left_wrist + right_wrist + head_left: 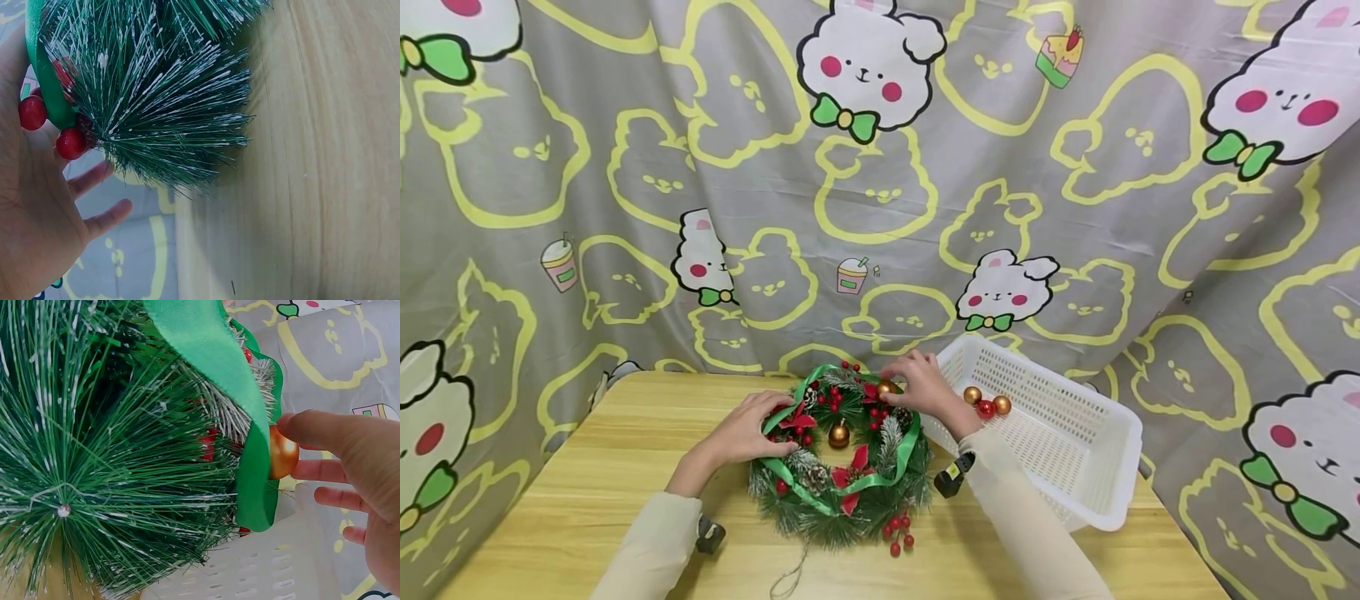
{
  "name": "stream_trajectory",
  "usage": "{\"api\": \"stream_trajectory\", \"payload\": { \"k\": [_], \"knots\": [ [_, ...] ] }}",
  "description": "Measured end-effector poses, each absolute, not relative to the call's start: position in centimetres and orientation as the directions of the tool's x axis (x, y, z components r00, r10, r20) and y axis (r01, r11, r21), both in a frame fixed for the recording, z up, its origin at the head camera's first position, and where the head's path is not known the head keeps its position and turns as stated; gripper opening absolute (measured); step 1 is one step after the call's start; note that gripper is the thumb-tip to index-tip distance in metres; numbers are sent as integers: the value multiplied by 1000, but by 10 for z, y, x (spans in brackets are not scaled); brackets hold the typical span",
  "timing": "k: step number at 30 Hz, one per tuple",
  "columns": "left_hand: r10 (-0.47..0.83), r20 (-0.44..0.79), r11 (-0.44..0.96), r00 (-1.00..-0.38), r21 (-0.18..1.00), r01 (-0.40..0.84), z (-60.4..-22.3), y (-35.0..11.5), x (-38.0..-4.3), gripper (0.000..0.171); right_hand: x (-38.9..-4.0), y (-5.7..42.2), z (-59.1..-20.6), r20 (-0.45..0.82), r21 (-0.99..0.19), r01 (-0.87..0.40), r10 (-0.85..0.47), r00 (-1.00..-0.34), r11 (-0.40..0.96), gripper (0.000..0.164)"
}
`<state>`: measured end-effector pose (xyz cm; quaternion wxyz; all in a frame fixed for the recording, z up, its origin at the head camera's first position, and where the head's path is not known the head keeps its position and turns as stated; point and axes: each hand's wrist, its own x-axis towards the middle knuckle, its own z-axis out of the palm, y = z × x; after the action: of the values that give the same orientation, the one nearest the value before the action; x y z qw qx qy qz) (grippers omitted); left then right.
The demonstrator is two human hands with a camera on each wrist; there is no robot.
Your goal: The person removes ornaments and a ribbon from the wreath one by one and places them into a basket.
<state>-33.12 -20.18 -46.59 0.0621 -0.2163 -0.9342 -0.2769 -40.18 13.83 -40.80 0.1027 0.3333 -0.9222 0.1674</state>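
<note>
A green artificial Christmas wreath (831, 521) with frosted needles, pine cones, red berries and red poinsettias lies on the table. Green ribbon (913, 442) loops around its top. My left hand (752, 429) rests on the wreath's left side, thumb and fingers spread over the ribbon and berries; in the left wrist view, two of its fingers (107, 217) extend loosely. At the far right of the wreath, my right hand (921, 385) pinches a gold bauble (284, 453) between thumb and fingertips, close against the ribbon. Another gold bauble (838, 435) sits at the wreath's centre.
A white perforated plastic basket (1112, 467) stands right of the wreath, holding two gold baubles (972, 395) and a red bauble (986, 409). A red berry sprig (897, 533) and a twine loop (788, 579) lie at the wreath's near side. A patterned curtain (880, 192) hangs behind the table.
</note>
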Motion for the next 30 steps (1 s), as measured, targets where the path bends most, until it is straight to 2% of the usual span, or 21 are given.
{"api": "stream_trajectory", "payload": {
  "k": [30],
  "knots": [
    [372,242,744,-896,500,443,-468,-203,-330,78,-399,135,-412,277,-219,-644,-586,-762,733,30]
  ]
}}
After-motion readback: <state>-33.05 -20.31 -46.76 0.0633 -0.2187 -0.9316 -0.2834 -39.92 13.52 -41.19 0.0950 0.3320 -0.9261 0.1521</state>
